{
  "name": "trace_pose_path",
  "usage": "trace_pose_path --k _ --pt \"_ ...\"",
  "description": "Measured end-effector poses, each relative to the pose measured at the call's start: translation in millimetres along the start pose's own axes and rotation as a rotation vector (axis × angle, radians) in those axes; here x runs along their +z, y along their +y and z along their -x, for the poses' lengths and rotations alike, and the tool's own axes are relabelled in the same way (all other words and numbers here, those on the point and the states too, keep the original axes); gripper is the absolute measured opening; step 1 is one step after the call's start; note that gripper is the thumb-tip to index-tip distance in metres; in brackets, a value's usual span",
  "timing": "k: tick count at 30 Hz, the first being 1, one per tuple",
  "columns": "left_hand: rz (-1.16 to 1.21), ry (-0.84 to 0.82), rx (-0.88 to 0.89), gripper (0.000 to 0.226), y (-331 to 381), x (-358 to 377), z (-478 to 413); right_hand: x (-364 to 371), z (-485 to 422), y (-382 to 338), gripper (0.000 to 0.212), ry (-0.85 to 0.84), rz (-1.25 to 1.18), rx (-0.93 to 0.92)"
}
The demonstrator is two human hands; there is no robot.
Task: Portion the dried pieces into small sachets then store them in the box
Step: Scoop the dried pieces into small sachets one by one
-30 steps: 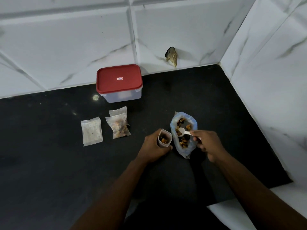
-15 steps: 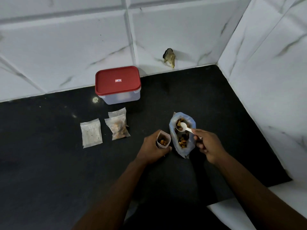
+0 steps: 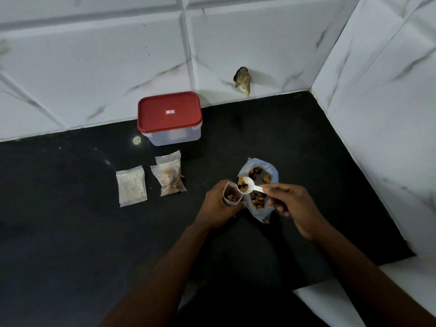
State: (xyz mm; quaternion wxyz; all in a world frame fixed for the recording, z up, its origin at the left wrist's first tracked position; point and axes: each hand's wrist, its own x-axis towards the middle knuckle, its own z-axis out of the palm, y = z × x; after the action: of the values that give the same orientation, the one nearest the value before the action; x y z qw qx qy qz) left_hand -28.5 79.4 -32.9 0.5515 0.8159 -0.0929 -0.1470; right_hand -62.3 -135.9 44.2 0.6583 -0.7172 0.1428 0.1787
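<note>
1. Nearest, the right hand (image 3: 292,208) has its fingers curled round the handle of a small white plastic spoon (image 3: 247,185). Half a second ago the bowl was down in the bag. It is now lifted clear and carries a heap of orange and dark dried pieces.
2. Beside it, the left hand (image 3: 219,206) grips a small translucent sachet (image 3: 232,197) upright, fingers wrapped round its sides. The sachet's mouth is open and there are pieces already inside. The loaded bowl hangs right at the rim, so I judge another portion is about to be tipped in.
3. Just behind the sachet, the open blue-tinted clear plastic bag (image 3: 262,214) lies on the black tabletop (image 3: 70,232) with plenty of pieces left in it.
4. Further left lie a filled sachet (image 3: 170,180), another partly under it, and a pale flat sachet (image 3: 131,188).
5. Farthest back, by the wall, the clear plastic box with a red lid (image 3: 169,112) stands closed. Storing is not yet begun.
</note>
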Motion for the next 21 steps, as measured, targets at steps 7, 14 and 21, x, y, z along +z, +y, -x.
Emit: trace_pose_path --k 7,14,21 --pt "0.022 0.036 0.043 0.034 -1 2 0 11 0 16 0.03 0.093 0.828 -0.512" --pt "0.032 0.02 0.01 0.037 -3 3 0 14 6 28 0.032 0.179 0.856 -0.555" --pt "0.039 -0.011 -0.019 0.036 1 2 1 14 8 23 0.023 0.179 0.648 -0.411"
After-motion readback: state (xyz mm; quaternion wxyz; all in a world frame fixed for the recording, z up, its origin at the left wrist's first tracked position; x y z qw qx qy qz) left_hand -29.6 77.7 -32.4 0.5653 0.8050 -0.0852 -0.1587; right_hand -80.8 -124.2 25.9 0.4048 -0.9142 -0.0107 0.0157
